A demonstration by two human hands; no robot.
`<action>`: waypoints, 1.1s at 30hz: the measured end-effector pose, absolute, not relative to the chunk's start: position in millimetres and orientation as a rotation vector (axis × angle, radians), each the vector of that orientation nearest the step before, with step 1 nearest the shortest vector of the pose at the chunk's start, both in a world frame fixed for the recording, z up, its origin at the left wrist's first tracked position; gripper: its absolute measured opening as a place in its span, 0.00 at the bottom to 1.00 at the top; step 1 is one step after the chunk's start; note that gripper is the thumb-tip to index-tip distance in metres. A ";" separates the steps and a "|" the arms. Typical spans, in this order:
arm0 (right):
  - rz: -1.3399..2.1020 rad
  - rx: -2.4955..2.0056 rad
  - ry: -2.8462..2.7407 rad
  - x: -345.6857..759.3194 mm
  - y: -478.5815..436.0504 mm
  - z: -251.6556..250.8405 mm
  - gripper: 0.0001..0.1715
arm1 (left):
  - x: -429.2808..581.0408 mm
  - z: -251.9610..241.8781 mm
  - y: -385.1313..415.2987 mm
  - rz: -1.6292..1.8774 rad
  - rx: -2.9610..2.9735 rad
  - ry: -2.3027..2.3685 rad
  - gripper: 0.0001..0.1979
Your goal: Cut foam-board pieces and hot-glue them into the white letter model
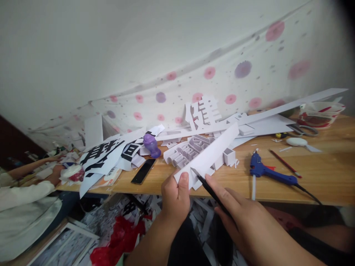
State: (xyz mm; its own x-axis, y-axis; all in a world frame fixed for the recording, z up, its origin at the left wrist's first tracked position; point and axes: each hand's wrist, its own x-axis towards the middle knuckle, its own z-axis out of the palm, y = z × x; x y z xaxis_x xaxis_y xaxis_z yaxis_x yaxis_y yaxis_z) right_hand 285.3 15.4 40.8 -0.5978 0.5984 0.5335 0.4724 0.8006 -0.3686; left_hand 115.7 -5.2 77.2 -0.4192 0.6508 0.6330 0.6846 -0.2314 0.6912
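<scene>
Now left hand (175, 195) pinching white foam strip (208, 155), right hand (244, 218) gripping black knife (210, 192) against it

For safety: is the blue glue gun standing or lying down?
Lying down: the blue glue gun rests on its side on the table.

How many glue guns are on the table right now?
1. The blue glue gun lies on the wooden table, just beyond the right hand. Paper piles may hide others.
</scene>
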 end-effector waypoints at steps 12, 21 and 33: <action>0.218 -0.739 -2.351 290.3 8.8 33.1 0.44 | 116.9 80.5 -8.3 -1.741 -1.572 -1.900 0.17; 0.264 -0.743 -2.360 292.7 5.5 27.5 0.46 | 104.8 76.0 -8.7 -1.643 -1.694 -1.730 0.15; 0.349 -0.761 -2.392 288.8 -1.1 4.4 0.43 | 99.7 93.3 -0.8 -2.096 -1.096 -1.724 0.17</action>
State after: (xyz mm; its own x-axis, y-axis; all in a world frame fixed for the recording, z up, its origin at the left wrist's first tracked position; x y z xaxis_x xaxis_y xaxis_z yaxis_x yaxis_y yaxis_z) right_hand 288.8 -1.1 4.4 -0.6568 0.5947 0.4636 0.4373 0.8013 -0.4084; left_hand 99.7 -0.8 93.3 -0.6998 0.2833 0.6558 0.5887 -0.2914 0.7540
